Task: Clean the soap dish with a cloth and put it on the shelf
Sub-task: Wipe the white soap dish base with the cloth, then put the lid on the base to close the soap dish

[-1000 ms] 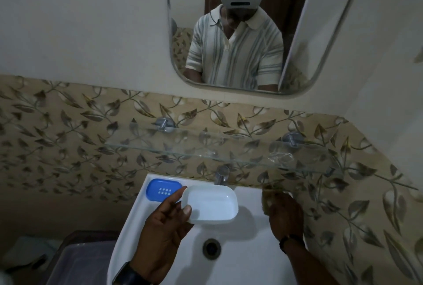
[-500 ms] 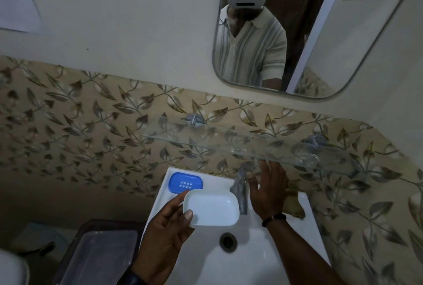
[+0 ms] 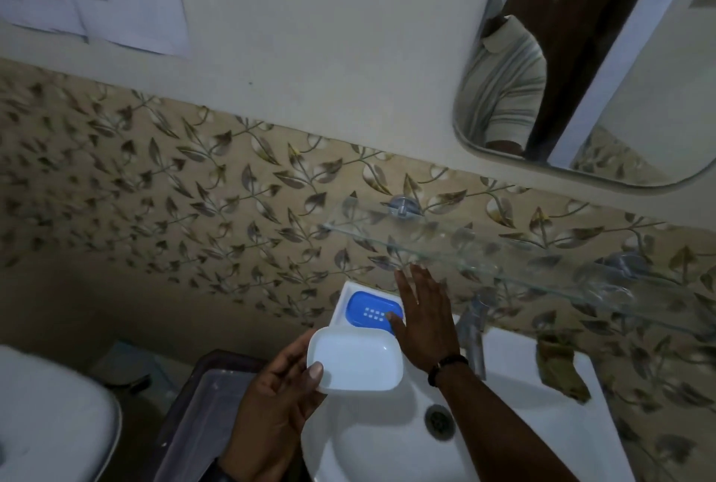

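The left hand (image 3: 271,396) grips the white soap dish (image 3: 354,359) by its near edge over the sink (image 3: 387,454). The right hand (image 3: 424,322), beside the tap (image 3: 475,338) a moment ago, has crossed left, fingers spread straight, thumb touching the blue insert (image 3: 372,313). The cloth (image 3: 560,369) lies on the right rim. The glass shelf (image 3: 484,260) runs just past the fingertips.
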